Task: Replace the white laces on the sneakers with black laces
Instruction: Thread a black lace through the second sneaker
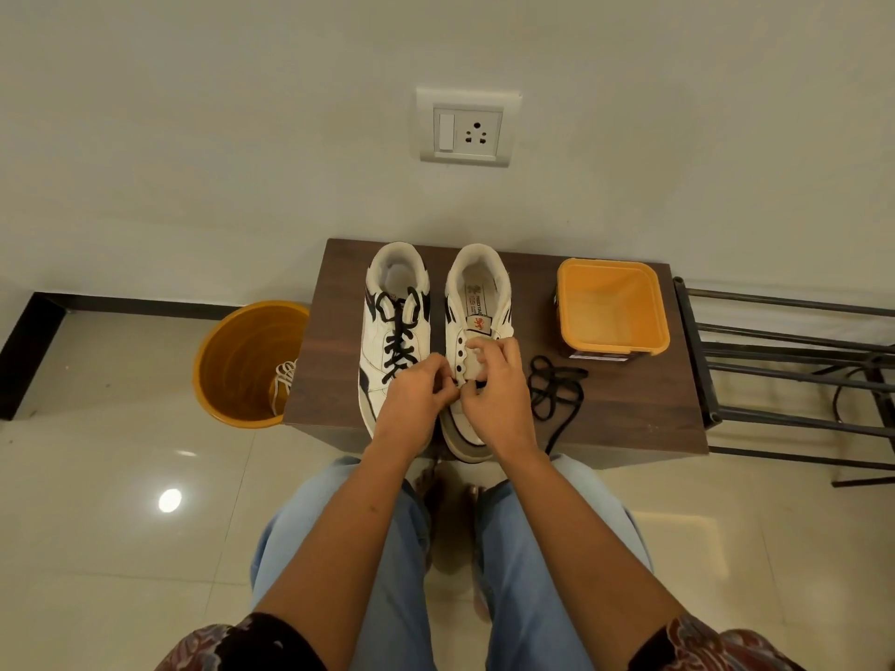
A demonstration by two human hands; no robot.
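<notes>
Both grips work the lowest eyelets of the unlaced sneaker [477, 341]. Left hand [420, 394] and right hand [494, 387] pinch the black lace [554, 392], slack coiled right of my grip. I'd even the ends before crossing.

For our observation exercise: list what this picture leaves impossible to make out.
- Head view: lowest eyelets of the right sneaker, covered by the left hand and right hand.
- Lace end in either grip: hidden by fingers.
- Round orange bin: partly behind the table.
</notes>
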